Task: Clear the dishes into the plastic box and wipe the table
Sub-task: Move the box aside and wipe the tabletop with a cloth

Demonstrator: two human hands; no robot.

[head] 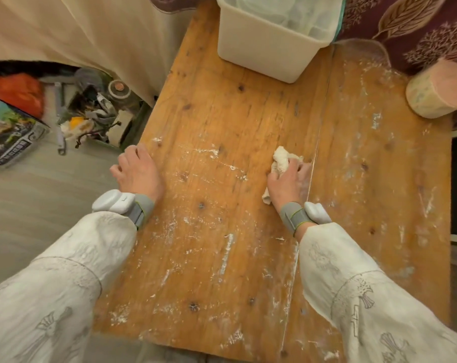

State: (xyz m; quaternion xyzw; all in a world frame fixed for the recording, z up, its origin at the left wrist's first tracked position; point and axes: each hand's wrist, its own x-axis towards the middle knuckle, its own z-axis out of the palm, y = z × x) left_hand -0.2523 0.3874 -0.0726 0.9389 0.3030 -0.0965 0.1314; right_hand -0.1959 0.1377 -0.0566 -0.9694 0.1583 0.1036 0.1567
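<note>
Right hand (287,180) grips cloth (282,159), half hidden beneath fingers.

white plastic box (264,52) upright at table's (222,113) far edge; crumpled cloth (281,159) mid-table, flour-streaked wood.

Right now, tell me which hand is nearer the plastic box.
Right. The right hand, holding the cloth, is on the table below the box and slightly to its right. The left hand rests on the table's left edge, farther from it.
</note>
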